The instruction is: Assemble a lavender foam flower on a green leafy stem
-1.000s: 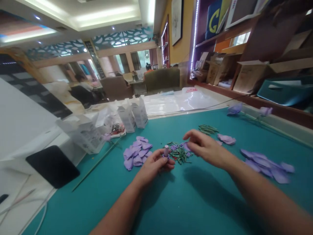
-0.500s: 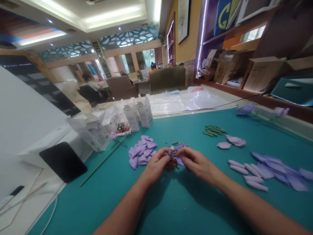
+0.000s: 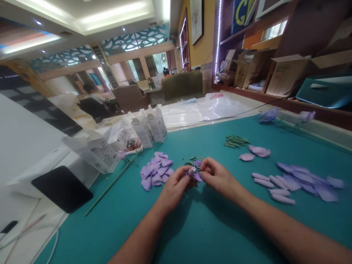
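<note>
My left hand point(image 3: 176, 184) is closed around a small light-purple flower bud point(image 3: 191, 171), held above the green mat point(image 3: 203, 234). My right hand point(image 3: 218, 176) pinches a purple petal point(image 3: 198, 177) against the bud's right side. The fingers partly hide both pieces. Behind my hands lie small purple rings point(image 3: 198, 162) and short green bits. A heap of purple petals point(image 3: 156, 170) rests to the left of my left hand.
Rolled purple pieces point(image 3: 279, 189) and large petals point(image 3: 308, 179) lie at right, with green stems point(image 3: 236, 141) behind. A finished-looking flower's long stem point(image 3: 111, 185) and a black tablet point(image 3: 62, 189) are at left. White boxes point(image 3: 143, 130) stand at the back.
The camera view has turned slightly right, so the scene shifts left. The bud in my left hand tilts differently, and my right fingers have shifted slightly at the petal.
</note>
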Available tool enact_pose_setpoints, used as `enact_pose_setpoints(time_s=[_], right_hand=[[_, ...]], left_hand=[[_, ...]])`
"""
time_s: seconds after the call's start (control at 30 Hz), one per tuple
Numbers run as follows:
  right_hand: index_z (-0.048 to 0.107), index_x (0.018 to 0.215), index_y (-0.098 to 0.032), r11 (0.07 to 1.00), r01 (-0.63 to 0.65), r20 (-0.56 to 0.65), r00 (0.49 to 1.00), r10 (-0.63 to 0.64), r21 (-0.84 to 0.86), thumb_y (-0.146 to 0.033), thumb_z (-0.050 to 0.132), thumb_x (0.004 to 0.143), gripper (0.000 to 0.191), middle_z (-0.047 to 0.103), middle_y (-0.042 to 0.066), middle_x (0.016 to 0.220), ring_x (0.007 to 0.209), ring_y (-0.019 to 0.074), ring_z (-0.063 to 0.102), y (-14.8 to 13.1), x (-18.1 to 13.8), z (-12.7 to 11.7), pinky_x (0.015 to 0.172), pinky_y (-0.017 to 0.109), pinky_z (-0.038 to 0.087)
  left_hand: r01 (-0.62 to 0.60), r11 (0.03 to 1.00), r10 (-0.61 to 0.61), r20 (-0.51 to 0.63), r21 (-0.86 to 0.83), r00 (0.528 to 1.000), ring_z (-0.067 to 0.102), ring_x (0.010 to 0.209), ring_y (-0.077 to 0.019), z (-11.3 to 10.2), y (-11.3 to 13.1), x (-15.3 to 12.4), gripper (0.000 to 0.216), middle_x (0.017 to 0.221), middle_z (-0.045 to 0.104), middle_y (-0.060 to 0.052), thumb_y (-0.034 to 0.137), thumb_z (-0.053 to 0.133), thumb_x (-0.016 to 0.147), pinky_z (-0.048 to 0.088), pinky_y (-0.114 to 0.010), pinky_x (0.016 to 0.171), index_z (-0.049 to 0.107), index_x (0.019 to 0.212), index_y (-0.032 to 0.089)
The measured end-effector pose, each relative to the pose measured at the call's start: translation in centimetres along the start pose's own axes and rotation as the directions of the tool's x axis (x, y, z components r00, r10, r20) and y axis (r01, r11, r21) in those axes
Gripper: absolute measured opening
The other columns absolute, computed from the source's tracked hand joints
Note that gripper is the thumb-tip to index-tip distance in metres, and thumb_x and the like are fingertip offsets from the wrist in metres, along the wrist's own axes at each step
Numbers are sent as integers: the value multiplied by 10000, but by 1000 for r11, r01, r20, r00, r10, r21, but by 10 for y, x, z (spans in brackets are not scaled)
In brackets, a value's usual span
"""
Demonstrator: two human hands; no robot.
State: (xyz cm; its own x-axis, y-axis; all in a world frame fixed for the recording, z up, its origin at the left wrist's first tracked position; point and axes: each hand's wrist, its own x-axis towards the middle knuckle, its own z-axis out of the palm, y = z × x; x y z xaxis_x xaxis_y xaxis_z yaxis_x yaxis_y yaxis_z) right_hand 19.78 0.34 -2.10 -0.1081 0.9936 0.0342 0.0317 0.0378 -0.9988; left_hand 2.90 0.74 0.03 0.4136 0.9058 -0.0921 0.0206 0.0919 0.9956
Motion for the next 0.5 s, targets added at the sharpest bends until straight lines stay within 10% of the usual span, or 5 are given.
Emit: enact_pose_setpoints(time_s=[0.5], right_hand=[[451,757,-234,999,21,8,1000,-20,-40,-296,582,688,159,403,-96,519,487,99,350,5,0,0,473,231,257]], left_hand=[[-50,996,49,14,76,999,582,777,-171,3,0,-1,332,846,633,-49,435,615,821,443,-289,737,611,1009,161]])
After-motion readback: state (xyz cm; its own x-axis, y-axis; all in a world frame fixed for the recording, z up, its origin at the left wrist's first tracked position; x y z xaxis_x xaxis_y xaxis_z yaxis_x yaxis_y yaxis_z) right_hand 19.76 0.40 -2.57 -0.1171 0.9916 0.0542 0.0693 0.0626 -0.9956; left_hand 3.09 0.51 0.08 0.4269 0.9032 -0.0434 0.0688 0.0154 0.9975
